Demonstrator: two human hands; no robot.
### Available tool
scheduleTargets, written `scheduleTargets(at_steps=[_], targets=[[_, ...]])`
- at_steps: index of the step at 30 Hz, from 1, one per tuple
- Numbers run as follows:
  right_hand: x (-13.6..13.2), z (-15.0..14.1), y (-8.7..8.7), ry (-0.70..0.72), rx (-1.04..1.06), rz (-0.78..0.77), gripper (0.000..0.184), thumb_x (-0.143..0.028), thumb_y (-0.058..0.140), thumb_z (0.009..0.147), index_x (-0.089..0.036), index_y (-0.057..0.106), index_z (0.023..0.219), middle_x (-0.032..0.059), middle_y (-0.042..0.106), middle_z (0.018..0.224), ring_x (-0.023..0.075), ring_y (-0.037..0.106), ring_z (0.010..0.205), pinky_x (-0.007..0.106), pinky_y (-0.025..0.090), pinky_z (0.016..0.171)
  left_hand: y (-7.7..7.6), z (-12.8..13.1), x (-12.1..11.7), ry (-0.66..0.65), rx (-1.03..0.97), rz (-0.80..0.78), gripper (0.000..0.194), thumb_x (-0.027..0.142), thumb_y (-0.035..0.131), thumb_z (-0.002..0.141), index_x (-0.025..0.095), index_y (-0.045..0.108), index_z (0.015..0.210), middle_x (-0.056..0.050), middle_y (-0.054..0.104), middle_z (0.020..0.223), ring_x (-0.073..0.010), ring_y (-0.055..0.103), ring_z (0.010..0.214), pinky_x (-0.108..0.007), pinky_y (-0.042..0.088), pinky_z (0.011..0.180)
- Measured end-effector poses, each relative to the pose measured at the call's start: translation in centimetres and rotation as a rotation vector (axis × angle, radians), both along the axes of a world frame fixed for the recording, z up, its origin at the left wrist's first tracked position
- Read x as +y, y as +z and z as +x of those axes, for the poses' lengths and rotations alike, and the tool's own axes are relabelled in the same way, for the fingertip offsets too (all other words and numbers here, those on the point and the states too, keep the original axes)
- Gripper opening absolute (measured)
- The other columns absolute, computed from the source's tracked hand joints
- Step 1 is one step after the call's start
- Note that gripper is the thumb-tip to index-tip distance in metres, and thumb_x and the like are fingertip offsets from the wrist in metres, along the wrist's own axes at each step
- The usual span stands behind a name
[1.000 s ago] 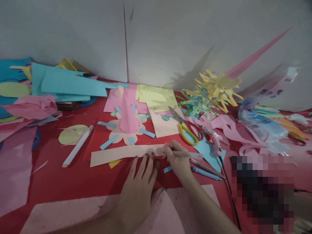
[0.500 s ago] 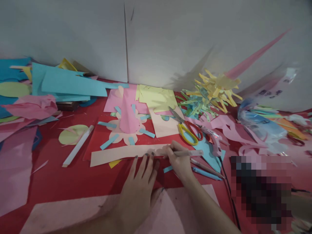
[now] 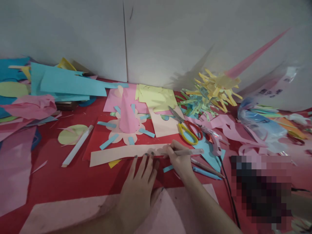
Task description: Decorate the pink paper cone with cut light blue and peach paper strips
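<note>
A long pale-peach paper strip (image 3: 114,154) lies across the front edge of a red sheet (image 3: 97,136). My left hand (image 3: 140,182) is flat with its fingers spread, the tips at the strip's lower edge. My right hand (image 3: 179,161) is closed around a pen (image 3: 190,151), its tip end down at the strip's right part; the tip itself is hidden by my fingers. Just beyond the strip sits a scalloped peach paper flower (image 3: 114,130) with a pink paper cone (image 3: 129,120) on it and several blue paper tabs (image 3: 109,142) around its edge.
Right of the strip are yellow-and-red-handled scissors (image 3: 187,133), a pink glue gun (image 3: 215,143) with a black cord, and a blue pen (image 3: 207,174). A white stick (image 3: 78,146) lies at left on a yellow-green disc. A fringed yellow paper piece (image 3: 219,87) stands near the wall.
Almost nothing differs. My right hand and the pen have shifted very slightly to the right; my left hand stays in place on the strip's edge.
</note>
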State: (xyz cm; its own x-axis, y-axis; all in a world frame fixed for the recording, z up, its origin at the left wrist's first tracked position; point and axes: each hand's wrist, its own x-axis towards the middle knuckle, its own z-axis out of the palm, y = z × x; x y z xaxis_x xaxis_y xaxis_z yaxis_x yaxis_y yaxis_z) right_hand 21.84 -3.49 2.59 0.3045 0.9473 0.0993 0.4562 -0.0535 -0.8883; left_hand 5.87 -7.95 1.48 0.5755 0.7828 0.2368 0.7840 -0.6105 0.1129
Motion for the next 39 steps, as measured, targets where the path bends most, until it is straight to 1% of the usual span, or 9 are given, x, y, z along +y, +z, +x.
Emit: scheduleTargets(at_steps=[4,9,13,18,22,24,27,32,39], targets=[[0.1,0.3,0.0,-0.028,0.045,-0.042,0.025,-0.024,0.047,0.072,-0.021,0.034,0.052,-0.0073,0.042,0.041,0.0088,0.044,0.041,0.021,0.032,0.044,0.1,0.0,-0.1,0.002,-0.004,0.011,0.052,0.05,0.031,0.086,0.019,0.053,0.121,-0.008,0.048,0.131,-0.025,0.038,0.122,-0.044,0.013,0.106],[0.2,0.5,0.0,-0.034,0.078,-0.06,0.026,-0.025,0.048,0.073,-0.022,0.033,0.052,-0.0082,0.038,0.04,0.0098,0.046,0.042,0.021,0.033,0.044,0.0,0.0,0.0,-0.001,-0.004,0.013,0.053,0.05,0.031,0.086,0.019,0.052,0.122,-0.008,0.047,0.132,-0.0251,0.037,0.123,-0.044,0.012,0.106],[0.1,0.5,0.1,-0.063,0.049,-0.037,0.023,-0.021,0.047,0.071,-0.022,0.033,0.052,-0.008,0.042,0.041,0.0091,0.046,0.041,0.021,0.034,0.044,-0.2,0.0,-0.1,-0.003,-0.007,0.006,0.054,0.051,0.031,0.085,0.018,0.051,0.123,-0.008,0.045,0.133,-0.0251,0.036,0.124,-0.044,0.011,0.106],[0.2,0.6,0.2,-0.048,0.086,-0.043,0.023,-0.022,0.046,0.072,-0.022,0.034,0.052,-0.0075,0.044,0.042,0.0099,0.048,0.042,0.021,0.037,0.045,-0.1,0.1,0.0,0.002,-0.017,0.007,0.053,0.05,0.031,0.086,0.019,0.051,0.123,-0.008,0.046,0.133,-0.0252,0.037,0.123,-0.044,0.011,0.106],[0.3,0.8,0.3,-0.058,0.11,-0.059,0.024,-0.02,0.048,0.069,-0.022,0.032,0.051,-0.0083,0.04,0.04,0.01,0.047,0.039,0.021,0.034,0.041,0.0,0.1,0.1,-0.006,-0.011,0.02,0.052,0.05,0.031,0.086,0.019,0.052,0.122,-0.008,0.048,0.131,-0.0255,0.039,0.121,-0.044,0.013,0.105],[0.4,0.9,0.4,-0.082,0.119,-0.038,0.025,-0.019,0.047,0.069,-0.022,0.03,0.051,-0.0085,0.037,0.039,0.0095,0.046,0.038,0.02,0.033,0.04,0.1,0.1,0.1,-0.008,-0.011,0.032,0.052,0.049,0.031,0.086,0.018,0.052,0.122,-0.008,0.048,0.131,-0.0255,0.04,0.121,-0.044,0.013,0.105],[0.4,1.1,0.3,-0.102,0.064,-0.004,0.026,-0.02,0.047,0.07,-0.022,0.03,0.05,-0.0082,0.036,0.039,0.0086,0.042,0.04,0.02,0.033,0.042,0.2,0.1,0.1,-0.008,-0.013,0.044,0.052,0.049,0.031,0.086,0.018,0.053,0.121,-0.009,0.049,0.13,-0.0256,0.041,0.12,-0.044,0.013,0.104],[0.5,1.2,0.2,-0.093,0.044,-0.026,0.026,-0.019,0.047,0.067,-0.022,0.029,0.049,-0.0085,0.034,0.039,0.0075,0.038,0.039,0.019,0.03,0.04,0.1,0.0,0.0,0.002,-0.012,0.033,0.052,0.05,0.033,0.085,0.018,0.054,0.12,-0.008,0.05,0.13,-0.0256,0.04,0.12,-0.044,0.013,0.105],[0.5,1.1,0.4,-0.099,0.042,0.002,0.023,-0.02,0.046,0.068,-0.022,0.032,0.05,-0.0085,0.034,0.04,0.0077,0.038,0.039,0.02,0.034,0.042,0.1,-0.1,0.0,-0.021,-0.017,0.057,0.052,0.048,0.031,0.086,0.017,0.054,0.12,-0.009,0.05,0.129,-0.0261,0.041,0.119,-0.044,0.013,0.104]])
